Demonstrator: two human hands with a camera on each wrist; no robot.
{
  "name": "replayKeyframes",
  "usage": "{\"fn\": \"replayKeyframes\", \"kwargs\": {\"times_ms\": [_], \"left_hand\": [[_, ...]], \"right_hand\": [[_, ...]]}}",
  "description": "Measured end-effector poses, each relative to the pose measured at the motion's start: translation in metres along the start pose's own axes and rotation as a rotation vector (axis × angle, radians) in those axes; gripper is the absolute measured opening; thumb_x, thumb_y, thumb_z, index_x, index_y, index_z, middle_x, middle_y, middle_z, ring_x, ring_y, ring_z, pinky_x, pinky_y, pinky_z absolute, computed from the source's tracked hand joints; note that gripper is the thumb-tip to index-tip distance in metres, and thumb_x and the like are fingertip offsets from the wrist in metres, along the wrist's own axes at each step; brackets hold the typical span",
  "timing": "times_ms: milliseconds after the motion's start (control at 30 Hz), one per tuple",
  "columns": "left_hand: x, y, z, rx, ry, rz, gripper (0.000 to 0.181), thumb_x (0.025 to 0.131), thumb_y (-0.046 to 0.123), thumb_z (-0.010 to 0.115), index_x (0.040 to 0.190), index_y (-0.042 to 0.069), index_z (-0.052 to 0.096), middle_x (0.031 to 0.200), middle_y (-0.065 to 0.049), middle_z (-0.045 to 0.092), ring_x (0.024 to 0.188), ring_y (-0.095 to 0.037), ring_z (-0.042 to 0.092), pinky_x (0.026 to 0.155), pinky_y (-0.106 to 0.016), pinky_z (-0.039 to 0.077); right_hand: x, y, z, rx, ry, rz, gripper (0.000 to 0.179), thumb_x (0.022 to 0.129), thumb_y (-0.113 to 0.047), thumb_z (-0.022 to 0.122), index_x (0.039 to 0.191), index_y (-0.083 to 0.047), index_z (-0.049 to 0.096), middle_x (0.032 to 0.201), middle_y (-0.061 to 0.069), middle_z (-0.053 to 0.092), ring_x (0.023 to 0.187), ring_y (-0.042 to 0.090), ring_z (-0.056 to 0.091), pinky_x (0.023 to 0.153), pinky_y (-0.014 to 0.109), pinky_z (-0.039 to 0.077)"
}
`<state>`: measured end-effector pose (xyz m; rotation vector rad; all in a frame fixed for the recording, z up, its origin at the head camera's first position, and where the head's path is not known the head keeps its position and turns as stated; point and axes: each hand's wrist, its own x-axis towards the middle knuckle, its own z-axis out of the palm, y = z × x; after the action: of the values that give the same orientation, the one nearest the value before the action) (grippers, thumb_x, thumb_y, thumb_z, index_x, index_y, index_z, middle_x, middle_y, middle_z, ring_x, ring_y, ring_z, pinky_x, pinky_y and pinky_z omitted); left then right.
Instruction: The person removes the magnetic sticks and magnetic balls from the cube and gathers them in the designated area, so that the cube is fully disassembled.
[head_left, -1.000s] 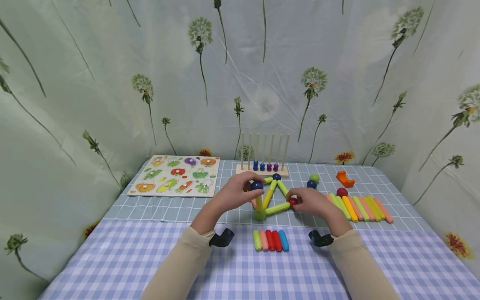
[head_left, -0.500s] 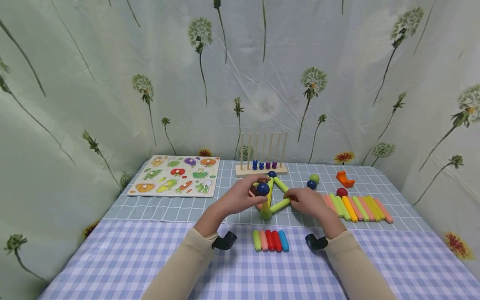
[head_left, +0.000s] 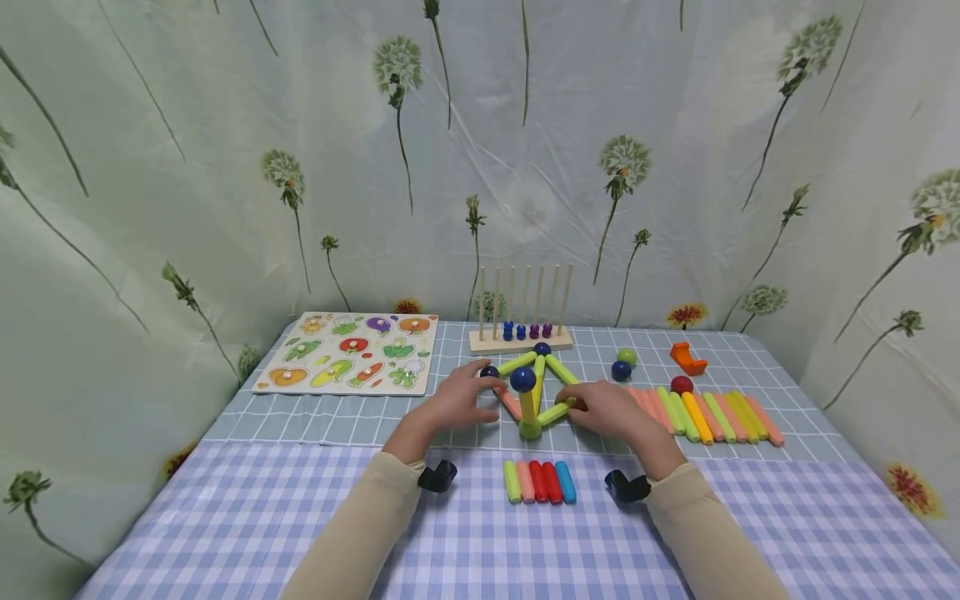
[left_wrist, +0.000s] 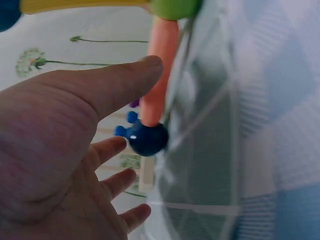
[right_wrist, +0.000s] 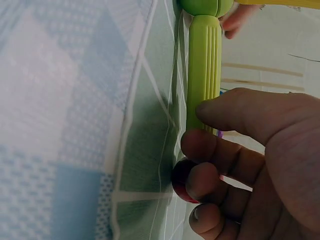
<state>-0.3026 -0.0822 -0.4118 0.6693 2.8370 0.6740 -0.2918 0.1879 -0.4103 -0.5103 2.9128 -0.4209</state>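
Note:
Rods and balls form a frame on the table, with a yellow rod (head_left: 528, 408) standing upright from a green ball (head_left: 529, 430) and topped by a blue ball (head_left: 522, 379). My left hand (head_left: 454, 400) is spread at its left side; in the left wrist view the thumb overlaps a pink rod (left_wrist: 160, 75) and the fingertips are near a dark blue ball (left_wrist: 148, 137). My right hand (head_left: 611, 406) pinches a light green rod (right_wrist: 204, 70) by its outer end, thumb and index finger on it. The other fingers curl by a red ball (right_wrist: 183, 180), partly hidden.
Behind the frame stands a wooden peg rack (head_left: 517, 342) with beads. A vegetable puzzle board (head_left: 347, 353) lies back left. Rods (head_left: 720, 417) line up at right, near loose balls (head_left: 621, 371) and an orange piece (head_left: 687, 359). Several short rods (head_left: 538, 482) lie in front.
My left hand has moved from around the upright rod's blue ball to the left and spread its fingers. My right hand has shifted slightly left, and the back blue ball has moved left too.

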Motion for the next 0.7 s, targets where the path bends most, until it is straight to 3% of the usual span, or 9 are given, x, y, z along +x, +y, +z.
{"fn": "replayKeyframes", "kwargs": {"times_ms": [233, 433, 567, 700], "left_hand": [[0.0029, -0.0069, 0.0071, -0.012, -0.028, 0.015, 0.039, 0.096, 0.023, 0.066, 0.135, 0.027, 0.061, 0.167, -0.005, 0.023, 0.153, -0.034, 0.025, 0.119, -0.058, 0.028], [0.0009, -0.0071, 0.0055, 0.037, 0.016, 0.021, 0.032, 0.094, 0.025, 0.07, 0.126, 0.027, 0.066, 0.156, -0.007, 0.039, 0.141, -0.034, 0.039, 0.115, -0.058, 0.033], [-0.0007, -0.0058, 0.0039, 0.054, 0.054, 0.009, 0.026, 0.092, 0.029, 0.072, 0.118, 0.029, 0.071, 0.137, -0.005, 0.049, 0.119, -0.028, 0.046, 0.101, -0.049, 0.041], [-0.0007, -0.0042, 0.0029, 0.092, 0.087, -0.019, 0.019, 0.09, 0.035, 0.075, 0.107, 0.027, 0.075, 0.118, -0.004, 0.051, 0.1, -0.024, 0.043, 0.083, -0.038, 0.04]], "right_hand": [[0.0006, 0.0014, 0.0026, 0.046, 0.003, 0.013, 0.026, 0.093, -0.023, 0.066, 0.119, -0.025, 0.07, 0.098, -0.002, 0.068, 0.083, 0.016, 0.056, 0.081, 0.036, 0.054], [0.0043, 0.001, 0.0064, 0.114, -0.011, -0.021, 0.036, 0.092, -0.02, 0.069, 0.127, -0.021, 0.065, 0.097, -0.002, 0.065, 0.085, 0.015, 0.055, 0.08, 0.033, 0.054], [0.005, -0.0011, 0.0074, 0.172, -0.019, -0.044, 0.048, 0.091, -0.017, 0.07, 0.138, -0.017, 0.058, 0.098, 0.0, 0.063, 0.086, 0.016, 0.055, 0.079, 0.031, 0.053], [0.0028, -0.0038, 0.0032, 0.211, -0.021, -0.059, 0.054, 0.092, -0.015, 0.067, 0.144, -0.017, 0.052, 0.106, 0.003, 0.064, 0.086, 0.016, 0.056, 0.077, 0.03, 0.054]]}}
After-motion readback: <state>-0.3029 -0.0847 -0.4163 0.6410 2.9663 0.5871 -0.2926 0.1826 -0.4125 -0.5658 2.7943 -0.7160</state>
